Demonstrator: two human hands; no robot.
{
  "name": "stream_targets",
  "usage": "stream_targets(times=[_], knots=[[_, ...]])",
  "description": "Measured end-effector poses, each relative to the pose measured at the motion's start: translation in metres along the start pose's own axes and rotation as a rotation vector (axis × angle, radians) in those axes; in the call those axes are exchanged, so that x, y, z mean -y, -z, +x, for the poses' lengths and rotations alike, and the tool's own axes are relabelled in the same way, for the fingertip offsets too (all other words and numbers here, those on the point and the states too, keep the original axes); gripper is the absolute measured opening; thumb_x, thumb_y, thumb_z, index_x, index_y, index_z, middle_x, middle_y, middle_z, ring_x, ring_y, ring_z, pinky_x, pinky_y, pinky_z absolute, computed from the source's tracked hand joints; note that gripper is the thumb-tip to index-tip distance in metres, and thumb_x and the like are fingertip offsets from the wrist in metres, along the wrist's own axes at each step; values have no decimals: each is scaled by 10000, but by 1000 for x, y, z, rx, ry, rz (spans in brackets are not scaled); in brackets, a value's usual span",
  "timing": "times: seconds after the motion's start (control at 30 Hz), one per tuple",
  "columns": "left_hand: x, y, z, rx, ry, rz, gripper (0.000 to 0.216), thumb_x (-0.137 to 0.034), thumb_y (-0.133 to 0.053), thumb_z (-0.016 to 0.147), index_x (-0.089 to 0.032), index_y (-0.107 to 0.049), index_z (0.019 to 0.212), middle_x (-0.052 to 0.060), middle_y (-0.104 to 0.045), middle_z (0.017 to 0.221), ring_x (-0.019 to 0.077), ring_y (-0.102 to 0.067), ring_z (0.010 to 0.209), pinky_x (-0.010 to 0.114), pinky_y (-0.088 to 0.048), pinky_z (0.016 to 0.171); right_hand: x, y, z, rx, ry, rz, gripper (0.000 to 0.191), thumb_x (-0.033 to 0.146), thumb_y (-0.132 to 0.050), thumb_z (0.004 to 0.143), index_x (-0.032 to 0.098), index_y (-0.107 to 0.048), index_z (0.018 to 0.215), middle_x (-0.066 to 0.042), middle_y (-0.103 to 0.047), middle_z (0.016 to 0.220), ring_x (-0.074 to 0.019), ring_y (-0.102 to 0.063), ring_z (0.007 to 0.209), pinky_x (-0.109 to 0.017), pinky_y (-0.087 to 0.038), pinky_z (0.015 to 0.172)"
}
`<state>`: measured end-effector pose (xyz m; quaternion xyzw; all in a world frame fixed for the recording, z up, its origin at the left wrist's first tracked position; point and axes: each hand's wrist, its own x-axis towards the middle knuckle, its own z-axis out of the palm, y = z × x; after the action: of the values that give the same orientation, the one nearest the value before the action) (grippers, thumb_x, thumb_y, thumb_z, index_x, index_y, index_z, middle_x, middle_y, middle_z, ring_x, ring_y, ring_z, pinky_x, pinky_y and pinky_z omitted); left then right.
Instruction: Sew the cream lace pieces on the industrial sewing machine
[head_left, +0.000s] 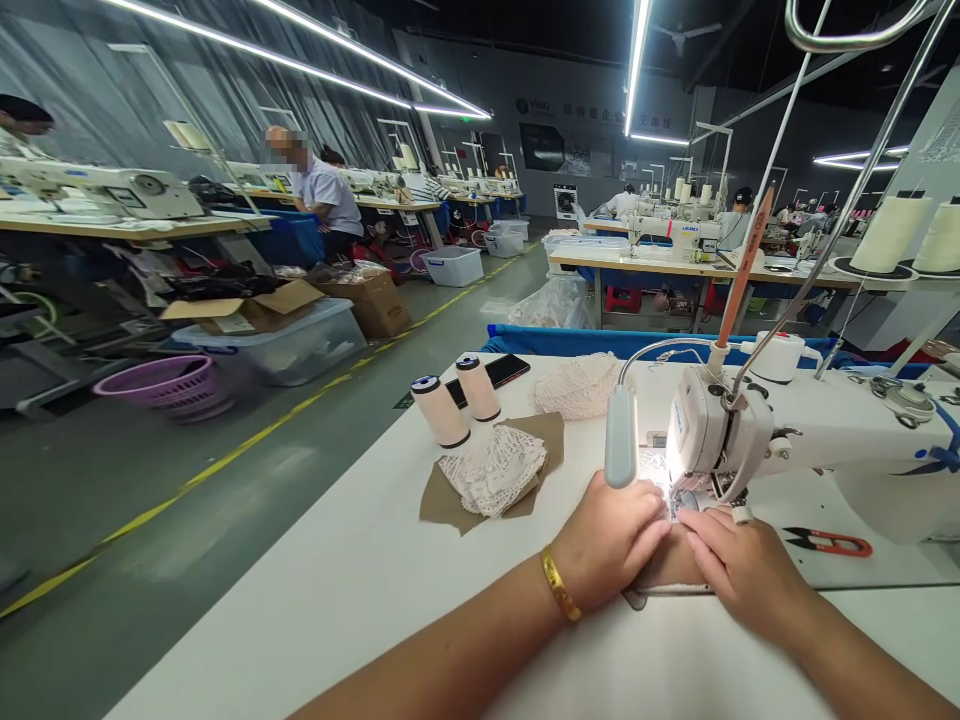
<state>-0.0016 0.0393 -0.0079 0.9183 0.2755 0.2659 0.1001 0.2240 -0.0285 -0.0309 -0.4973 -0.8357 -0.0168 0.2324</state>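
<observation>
Both my hands are at the needle of a white sewing machine (817, 440). My left hand (611, 540), with a gold bracelet on its wrist, lies left of the presser foot. Its fingers are curled down onto a brown fabric piece (670, 562) with pale lace near the needle. To the right of the foot, my right hand (754, 565) holds the same fabric, thumb and fingers close together. The fingertips nearly meet in front of the foot, hiding part of the cloth. A small lamp (620, 440) lights the needle area. Thread snips (832, 542) with red handles lie right of my right hand.
On the table's left are a lace stack (491, 468) over brown fabric pieces (553, 440), two thread spools (441, 412), a phone (508, 370) and a lace heap (576, 386). A thread stand rod (862, 180) rises behind the machine. A person (324, 190) sits across the aisle.
</observation>
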Motion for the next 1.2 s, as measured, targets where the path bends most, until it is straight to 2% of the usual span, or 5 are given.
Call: stream_targets(times=[0.2, 0.37, 0.57, 0.8, 1.2], knots=[[2, 16, 2, 44, 96, 89, 326, -303, -457, 1072, -206, -690, 865, 46, -713, 850, 214, -634, 789, 366, -489, 832, 10, 4, 3, 108, 104, 73, 205, 345, -506, 1082, 266, -693, 1052, -16, -710, 859, -211, -612, 761, -312, -400, 647], [-2, 21, 0, 120, 5, -39, 415, -307, -499, 1055, -185, -571, 665, 0, -593, 651, 151, -508, 609, 311, -438, 681, -24, 16, -5, -142, -141, -240, 404, 322, -420, 1092, 230, -604, 744, -38, -602, 710, -213, -559, 667, -326, -360, 612], [-1, 8, -3, 20, -115, 13, 224, -203, -553, 976, -231, -751, 1076, 65, -646, 937, 202, -565, 774, 321, -446, 699, -10, 21, -7, -115, 34, -97, 268, 294, -461, 1087, 220, -657, 920, -70, -652, 879, -233, -583, 788, -340, -462, 705], [-1, -6, -5, -34, -201, 115, 239, -116, -550, 947, -194, -670, 755, 69, -667, 973, 199, -549, 805, 337, -448, 727, 5, 16, -7, 11, 122, 32, 256, 149, -470, 1047, 249, -700, 1098, -86, -732, 1074, -255, -637, 976, -371, -509, 810], [-3, -13, -11, -4, -245, 42, 216, -156, -541, 1019, -211, -740, 952, 65, -733, 900, 209, -634, 843, 363, -472, 810, -1, 19, -9, 35, 99, -14, 229, 105, -491, 1016, 245, -669, 1044, -58, -742, 981, -255, -641, 945, -383, -461, 856]])
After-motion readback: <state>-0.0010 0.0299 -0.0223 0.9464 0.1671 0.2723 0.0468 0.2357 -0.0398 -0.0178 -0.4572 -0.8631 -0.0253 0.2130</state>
